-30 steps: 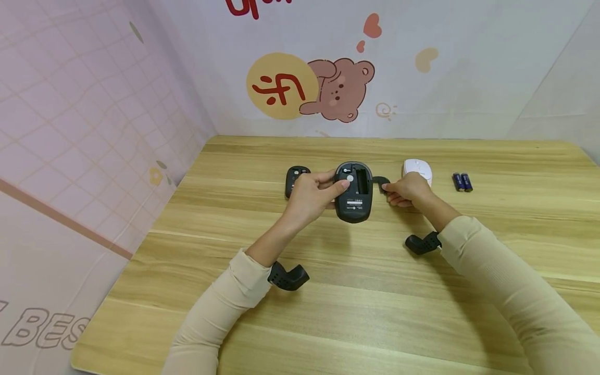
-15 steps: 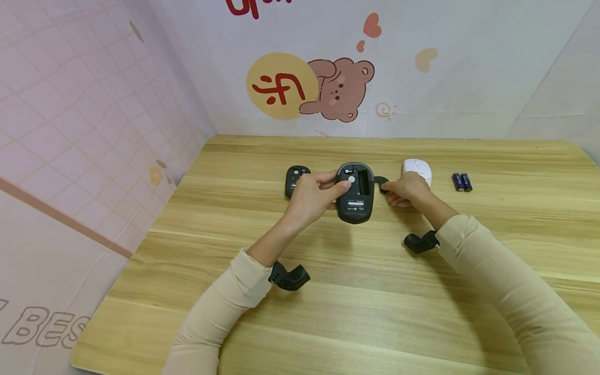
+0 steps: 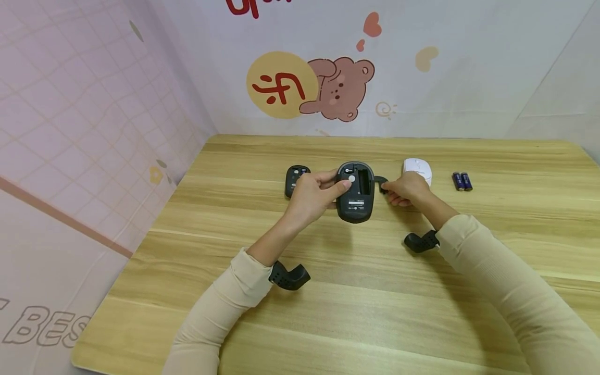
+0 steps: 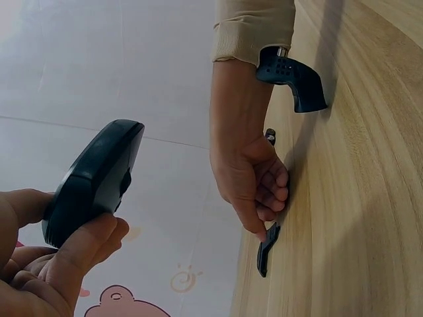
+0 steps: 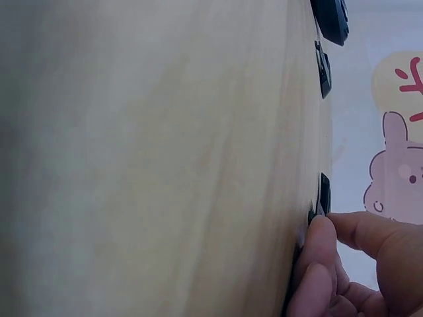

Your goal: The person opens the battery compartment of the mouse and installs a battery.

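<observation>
My left hand (image 3: 311, 195) holds a black computer mouse (image 3: 354, 211) above the table, its underside turned toward the head camera. The long battery slot in that underside is uncovered, dark inside. In the left wrist view the mouse (image 4: 96, 178) appears edge-on between thumb and fingers. My right hand (image 3: 409, 188) pinches a thin curved black battery cover (image 3: 380, 180) by one end, just right of the mouse. Low over the table, the cover (image 4: 266, 252) also shows in the left wrist view. Its gripped end is hidden by the fingertips in the right wrist view.
Behind my left hand lies a smaller black mouse (image 3: 291, 187), underside up and partly hidden. A white mouse (image 3: 419, 165) lies behind my right hand. Two blue batteries (image 3: 462, 181) lie side by side farther right on the wooden table (image 3: 356, 291). A printed cloth wall stands behind.
The black mouse in my left hand has shifted very slightly to the right over the last second. My right hand keeps its pinch on the cover, nearly still.
</observation>
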The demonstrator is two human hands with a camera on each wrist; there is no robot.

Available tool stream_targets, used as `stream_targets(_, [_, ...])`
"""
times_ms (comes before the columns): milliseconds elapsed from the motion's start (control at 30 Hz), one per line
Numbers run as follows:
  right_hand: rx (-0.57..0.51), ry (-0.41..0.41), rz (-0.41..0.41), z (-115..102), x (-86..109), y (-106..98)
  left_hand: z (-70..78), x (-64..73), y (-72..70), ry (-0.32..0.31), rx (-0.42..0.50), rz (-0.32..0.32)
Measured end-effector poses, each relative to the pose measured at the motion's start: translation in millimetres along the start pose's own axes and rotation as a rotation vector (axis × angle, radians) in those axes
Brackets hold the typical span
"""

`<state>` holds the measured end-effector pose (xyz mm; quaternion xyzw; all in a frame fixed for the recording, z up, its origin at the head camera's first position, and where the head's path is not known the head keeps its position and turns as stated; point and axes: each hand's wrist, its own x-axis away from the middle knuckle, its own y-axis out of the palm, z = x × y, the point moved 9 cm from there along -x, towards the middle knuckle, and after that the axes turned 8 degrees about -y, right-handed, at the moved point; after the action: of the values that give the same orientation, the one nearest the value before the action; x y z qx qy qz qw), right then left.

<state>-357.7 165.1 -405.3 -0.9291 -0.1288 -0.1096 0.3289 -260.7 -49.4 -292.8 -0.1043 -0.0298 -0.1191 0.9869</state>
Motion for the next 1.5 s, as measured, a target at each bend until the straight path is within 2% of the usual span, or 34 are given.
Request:
stream_targets(167, [0.038,-0.082,0.010,-13,7.6,-9,-0.3,-1.2,-0.1,0.004,0.005,0.004])
stream_targets(367, [0.095,-0.122,0.027,-25,23.3,-50,-0.2,-2.7,0.0,0.007,-0.005,0.009])
stream_targets(533, [0.133,-0.150,0.072,-17,31.3,-96,-0.7,-2.8,0.2,-0.007,-0.002,0.013])
stream_targets(633, [0.238,-0.157,0.059,-5,32.3,-116,0.5,-2.2,0.8,-0.011,-0.004,0.014])
stream_targets(733, [0.368,-0.161,0.018,8,32.9,-126,1.1,-2.3,2.1,-0.013,-0.009,0.009])
stream_targets(833, [0.487,-0.165,-0.008,19,34.7,-133,2.0,-2.2,4.0,-0.009,-0.009,0.000])
stream_targets(967, [0.575,-0.169,-0.059,32,34.0,-137,2.8,-1.7,4.6,-0.010,-0.008,-0.003])
stream_targets(1167, [0.706,-0.218,-0.160,45,28.5,-132,2.7,-2.4,5.6,-0.016,-0.021,0.000])
stream_targets(1267, [0.777,-0.254,-0.176,49,24.7,-128,2.7,-2.2,5.3,-0.017,-0.021,0.005])
stream_targets(1367, [0.822,-0.271,-0.167,52,21.2,-126,3.0,-1.7,5.2,-0.017,-0.019,0.007])
stream_targets(1500, [0.804,-0.246,-0.169,57,18.2,-125,3.9,-1.3,6.0,-0.011,-0.017,0.002])
